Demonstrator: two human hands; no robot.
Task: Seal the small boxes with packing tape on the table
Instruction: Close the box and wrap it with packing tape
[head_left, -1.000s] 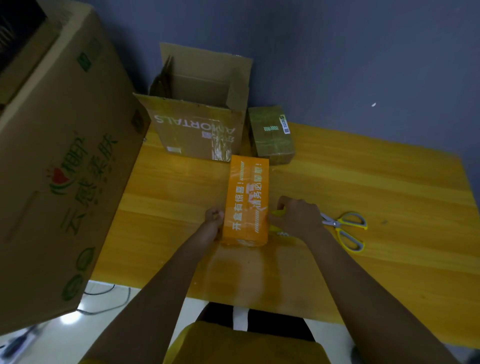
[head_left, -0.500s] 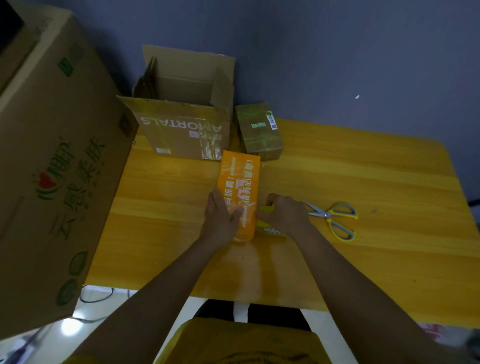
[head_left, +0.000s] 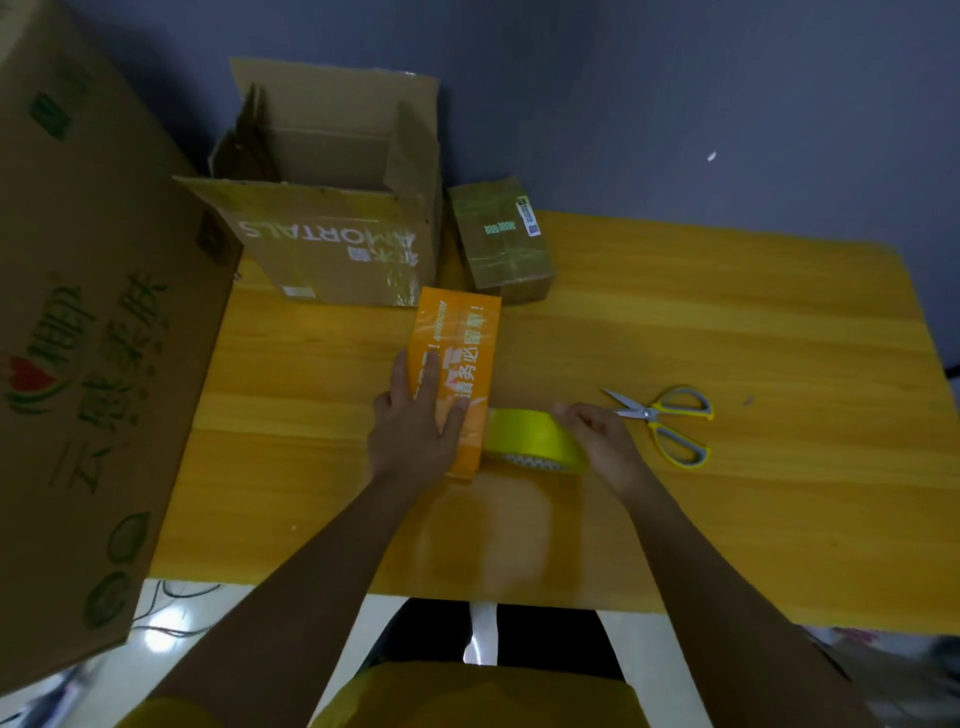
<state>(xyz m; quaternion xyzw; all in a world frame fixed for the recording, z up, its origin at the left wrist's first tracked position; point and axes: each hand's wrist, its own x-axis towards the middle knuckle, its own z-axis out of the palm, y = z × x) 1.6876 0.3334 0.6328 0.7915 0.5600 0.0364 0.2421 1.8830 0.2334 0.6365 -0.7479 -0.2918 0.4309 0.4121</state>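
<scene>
Since the earlier frame, right hand (head_left: 597, 439) draws yellow tape roll (head_left: 535, 439) clear, gripping it at 3 o'clock of orange box (head_left: 457, 358). Left hand (head_left: 415, 431) presses flat, fingers straight, on box at table (head_left: 727, 322) centre.

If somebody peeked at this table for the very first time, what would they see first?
Probably the bright orange box in the middle of the wooden table, with the left hand pressing flat on it. Right beside it, the right hand holds a yellow roll of tape. Yellow-handled scissors lie to the right, and an open cardboard box stands at the back.
</scene>
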